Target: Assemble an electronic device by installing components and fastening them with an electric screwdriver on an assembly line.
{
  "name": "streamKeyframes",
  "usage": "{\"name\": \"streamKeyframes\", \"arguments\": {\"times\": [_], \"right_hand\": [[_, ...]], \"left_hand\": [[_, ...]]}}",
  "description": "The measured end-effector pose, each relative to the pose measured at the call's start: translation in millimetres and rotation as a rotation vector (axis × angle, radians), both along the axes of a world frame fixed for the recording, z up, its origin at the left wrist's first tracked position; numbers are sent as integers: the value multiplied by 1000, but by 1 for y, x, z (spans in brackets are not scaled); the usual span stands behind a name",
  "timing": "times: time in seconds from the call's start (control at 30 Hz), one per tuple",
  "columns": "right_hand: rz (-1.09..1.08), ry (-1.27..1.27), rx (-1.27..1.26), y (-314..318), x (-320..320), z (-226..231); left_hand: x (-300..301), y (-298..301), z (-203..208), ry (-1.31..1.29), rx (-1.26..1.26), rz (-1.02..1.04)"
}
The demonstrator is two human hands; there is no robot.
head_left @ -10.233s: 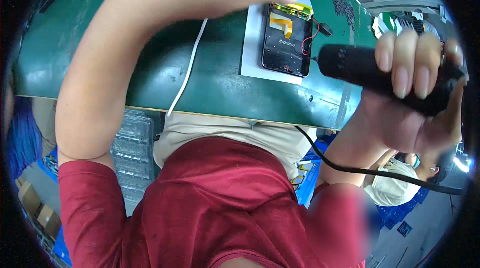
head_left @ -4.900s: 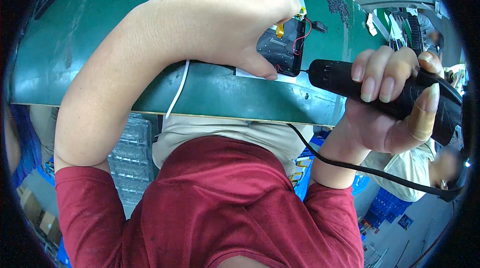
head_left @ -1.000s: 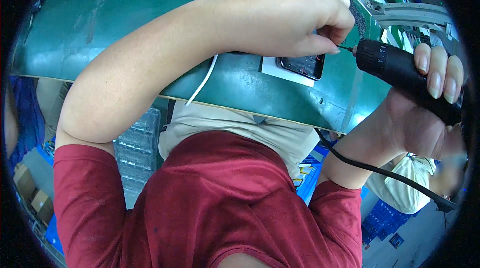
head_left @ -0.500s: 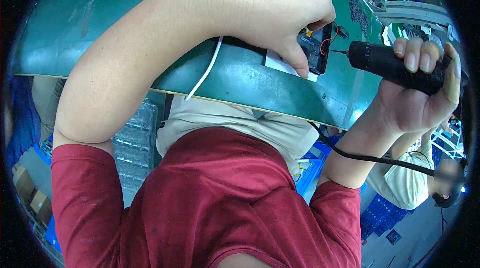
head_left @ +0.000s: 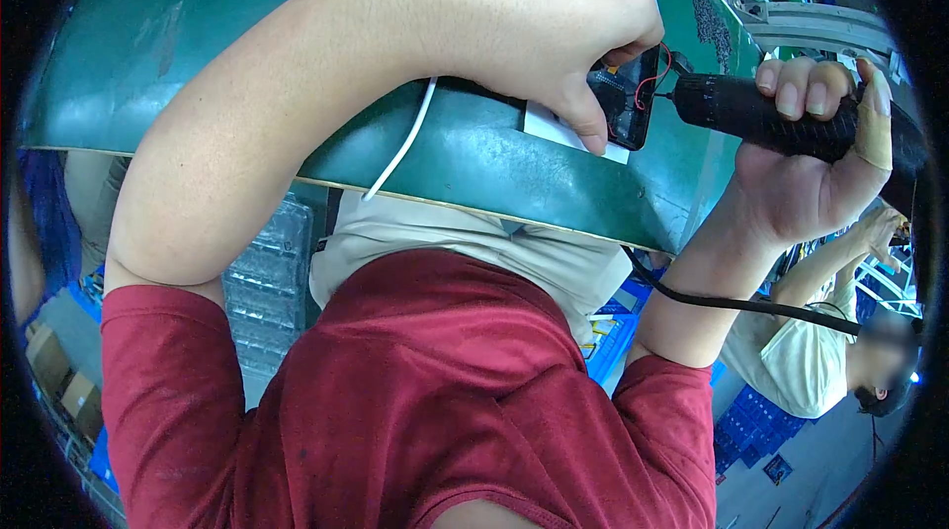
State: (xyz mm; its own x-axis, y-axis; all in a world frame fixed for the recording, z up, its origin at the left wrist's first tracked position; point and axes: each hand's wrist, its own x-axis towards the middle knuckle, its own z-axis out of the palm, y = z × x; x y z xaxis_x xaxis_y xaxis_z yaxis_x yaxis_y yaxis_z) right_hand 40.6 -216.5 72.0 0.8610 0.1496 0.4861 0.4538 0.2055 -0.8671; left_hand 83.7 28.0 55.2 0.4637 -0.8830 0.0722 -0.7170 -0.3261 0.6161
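Note:
My left hand [head_left: 559, 20] arches over a small black electronic device [head_left: 634, 124] with an open casing, its thumb and curled fingers gripping it on both sides. Thin red wires [head_left: 645, 84] and a circuit board show inside, though my hand hides the left part. Beneath the device lies a white sheet [head_left: 565, 132]. My right hand [head_left: 791, 188] is wrapped round a black electric screwdriver [head_left: 722, 104], held nearly level and pointing left. Its thin bit reaches the right edge of the device; whether it touches a screw I cannot tell.
The green tabletop [head_left: 474, 158] carries a white cable [head_left: 405, 143] that hangs over its front edge. A black cord [head_left: 732, 303] crosses below my right forearm. Metal rails [head_left: 820, 20] stand at the far right. Another person [head_left: 801, 361] sits lower right, near blue crates.
My right hand has moved the screwdriver a little to the left, bringing its bit up to the device. My left hand stays in nearly the same place.

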Motion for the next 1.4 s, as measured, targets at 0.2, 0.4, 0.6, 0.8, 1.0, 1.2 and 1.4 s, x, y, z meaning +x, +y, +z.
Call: {"name": "streamKeyframes", "arguments": {"times": [0.2,0.4,0.6,0.8,1.0,1.2,1.4], "right_hand": [[-111,-35,-94,12,-4,0],[-106,-8,-72,14,-6,0],[-286,-110,-189,27,-10,-4],[-238,5,-80,24,-10,-2],[-288,24,-15,30,-7,-5],[-92,-36,-106,18,3,-3],[-316,-125,140,-53,1,20]], "left_hand": [[-1,0,1,33,0,1],[-1,0,1,35,12,4],[-5,-1,2,37,5,13],[-7,-1,2,22,-2,21],[-6,1,3,29,21,19],[-9,-8,-37,-278,-221,79],[-10,-12,-28,-355,-182,72]]}}
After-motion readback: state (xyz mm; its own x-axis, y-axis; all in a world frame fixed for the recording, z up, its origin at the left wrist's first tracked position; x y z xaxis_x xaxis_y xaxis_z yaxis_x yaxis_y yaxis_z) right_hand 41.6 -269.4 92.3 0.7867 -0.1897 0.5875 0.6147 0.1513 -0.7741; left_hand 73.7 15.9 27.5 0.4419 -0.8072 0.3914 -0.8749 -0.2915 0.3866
